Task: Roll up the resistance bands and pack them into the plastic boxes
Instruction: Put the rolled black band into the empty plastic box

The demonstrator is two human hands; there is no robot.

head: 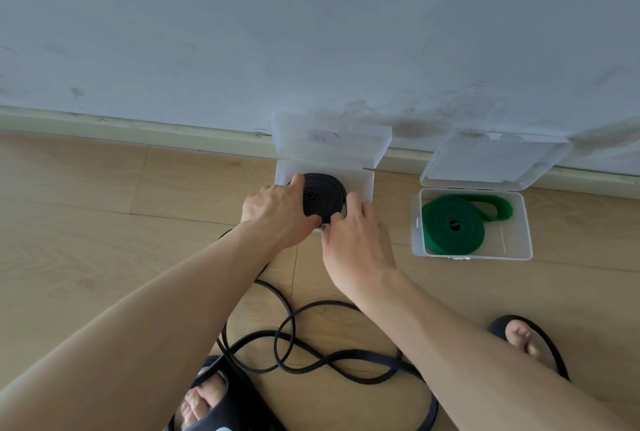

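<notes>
hands meet on the black band roll [323,197] inside the left box [363,181]: your left hand [277,211] curls around it, your right hand [356,240] pinches its near edge. the green band [453,223] sits in the box [519,243] right of that.

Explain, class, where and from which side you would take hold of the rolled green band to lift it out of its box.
Grip the green band by the outer rim of its flat coil, fingers on opposite edges, coming straight down through the open top of the clear box. The coil lies flat and the lid stands open at the back. The loose loop at the far right would probably unroll it if pulled.
</notes>
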